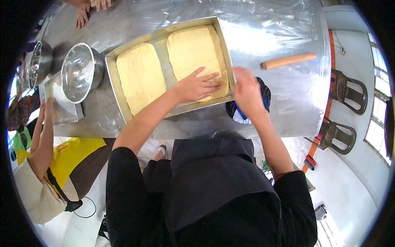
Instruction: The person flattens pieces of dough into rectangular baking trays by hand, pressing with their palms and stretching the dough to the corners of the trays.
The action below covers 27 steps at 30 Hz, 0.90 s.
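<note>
A large rectangular metal baking pan (114, 84) holds two flat slabs of pale yellow dough, a left slab (142, 76) and a right slab (193, 49), with a gap between them. My left hand (200, 85) lies palm down on the near part of the right slab, fingers spread. Just past the pan's right side is my right hand (248, 91), smeared by motion; its fingers look bent, but whether they hold anything is unclear. Beneath that hand sits a dark blue and white bundle (263, 94), partly covered by it.
A wooden rolling pin (289, 60) lies right on the metal table (288, 103). Two steel bowls, a nearer one (98, 68) and a farther one (46, 57), stand left. A co-worker in a yellow apron (76, 154) works at another pan (66, 109). Another person's hands (82, 14) show at the far left.
</note>
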Tool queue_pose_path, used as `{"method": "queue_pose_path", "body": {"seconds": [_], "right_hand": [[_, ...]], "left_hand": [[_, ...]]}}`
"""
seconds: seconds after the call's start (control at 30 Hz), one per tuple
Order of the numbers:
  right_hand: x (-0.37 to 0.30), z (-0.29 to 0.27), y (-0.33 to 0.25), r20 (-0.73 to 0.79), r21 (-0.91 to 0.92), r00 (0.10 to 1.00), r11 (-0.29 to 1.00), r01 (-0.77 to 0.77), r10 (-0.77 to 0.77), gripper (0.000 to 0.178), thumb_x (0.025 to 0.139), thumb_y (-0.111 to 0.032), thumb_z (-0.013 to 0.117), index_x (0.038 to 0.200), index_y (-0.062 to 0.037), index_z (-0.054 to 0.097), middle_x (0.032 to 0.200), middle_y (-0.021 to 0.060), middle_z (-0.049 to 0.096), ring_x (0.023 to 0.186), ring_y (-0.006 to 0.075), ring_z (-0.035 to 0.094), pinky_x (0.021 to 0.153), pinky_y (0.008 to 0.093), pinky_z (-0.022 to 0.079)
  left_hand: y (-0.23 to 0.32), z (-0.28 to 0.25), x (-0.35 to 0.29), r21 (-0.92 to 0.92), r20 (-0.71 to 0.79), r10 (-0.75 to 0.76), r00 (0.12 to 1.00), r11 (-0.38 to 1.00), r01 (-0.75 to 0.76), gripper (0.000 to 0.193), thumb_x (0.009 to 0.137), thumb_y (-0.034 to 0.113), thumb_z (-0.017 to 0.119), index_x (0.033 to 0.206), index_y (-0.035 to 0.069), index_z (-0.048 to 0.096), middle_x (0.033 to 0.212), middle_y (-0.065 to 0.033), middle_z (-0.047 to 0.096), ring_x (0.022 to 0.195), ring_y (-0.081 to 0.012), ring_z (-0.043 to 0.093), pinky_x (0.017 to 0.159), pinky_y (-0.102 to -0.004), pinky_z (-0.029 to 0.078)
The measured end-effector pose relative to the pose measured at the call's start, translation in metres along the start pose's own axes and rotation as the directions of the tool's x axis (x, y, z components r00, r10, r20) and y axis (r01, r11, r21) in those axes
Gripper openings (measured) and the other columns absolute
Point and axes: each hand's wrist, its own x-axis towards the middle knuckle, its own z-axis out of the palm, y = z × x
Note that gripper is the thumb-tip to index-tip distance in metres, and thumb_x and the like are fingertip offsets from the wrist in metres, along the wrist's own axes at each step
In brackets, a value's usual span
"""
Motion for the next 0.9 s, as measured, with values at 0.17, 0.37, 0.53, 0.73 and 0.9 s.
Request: {"method": "queue_pose_path", "body": {"seconds": [0.17, 0.37, 0.53, 0.73, 0.9], "right_hand": [[-0.018, 0.033, 0.044, 0.039, 0.341, 0.937, 0.876, -0.34, 0.348, 0.038, 0.098, -0.023, 0.038, 0.118, 0.0046, 0.055, 0.109, 0.0225, 0.061, 0.104, 0.0346, 0.058, 0.09, 0.0363, 0.044], [-0.018, 0.057, 0.034, -0.054, 0.4, 0.911, 0.845, -0.356, 0.409, 0.041, 0.099, -0.024, 0.033, 0.112, 0.0058, 0.057, 0.105, 0.0241, 0.061, 0.099, 0.0373, 0.059, 0.087, 0.0381, 0.044], [-0.021, 0.054, 0.036, -0.097, 0.373, 0.926, 0.876, -0.307, 0.366, 0.04, 0.099, -0.024, 0.033, 0.11, 0.0048, 0.058, 0.103, 0.0243, 0.061, 0.097, 0.0386, 0.058, 0.086, 0.0394, 0.045], [-0.018, 0.051, 0.036, -0.048, 0.365, 0.933, 0.876, -0.316, 0.357, 0.037, 0.098, -0.021, 0.033, 0.108, 0.0046, 0.058, 0.101, 0.0249, 0.059, 0.096, 0.04, 0.056, 0.086, 0.0416, 0.044], [-0.012, 0.051, 0.036, -0.075, 0.361, 0.959, 0.904, -0.23, 0.274, 0.033, 0.097, -0.016, 0.033, 0.106, 0.0052, 0.058, 0.097, 0.0245, 0.059, 0.093, 0.0401, 0.055, 0.085, 0.0438, 0.042]], "left_hand": [[-0.009, 0.004, 0.015, -0.05, 0.101, 0.216, 0.971, 0.976, -0.212, 0.044, 0.096, 0.035, 0.038, 0.139, 0.026, 0.038, 0.146, 0.0135, 0.03, 0.138, -0.0135, 0.022, 0.112, -0.0511, 0.015], [-0.006, 0.013, 0.02, 0.104, 0.093, 0.194, 0.977, 0.973, -0.204, 0.047, 0.092, 0.029, 0.04, 0.139, 0.03, 0.036, 0.146, 0.0151, 0.032, 0.138, -0.0138, 0.023, 0.111, -0.0505, 0.019], [-0.001, 0.014, 0.016, 0.109, 0.103, 0.229, 0.968, 0.965, -0.24, 0.05, 0.09, 0.026, 0.04, 0.14, 0.03, 0.035, 0.146, 0.015, 0.032, 0.138, -0.0138, 0.023, 0.109, -0.05, 0.023], [-0.005, 0.005, 0.023, 0.095, 0.186, 0.226, 0.956, 0.965, -0.246, 0.054, 0.091, 0.027, 0.042, 0.143, 0.029, 0.027, 0.149, 0.0138, 0.025, 0.139, -0.0138, 0.021, 0.11, -0.0487, 0.021], [-0.008, 0.004, 0.011, 0.094, 0.039, -0.082, 0.996, 0.993, 0.078, 0.058, 0.094, 0.036, 0.04, 0.146, 0.016, 0.022, 0.152, 0.0035, 0.019, 0.14, -0.0146, 0.017, 0.111, -0.0504, 0.017]]}}
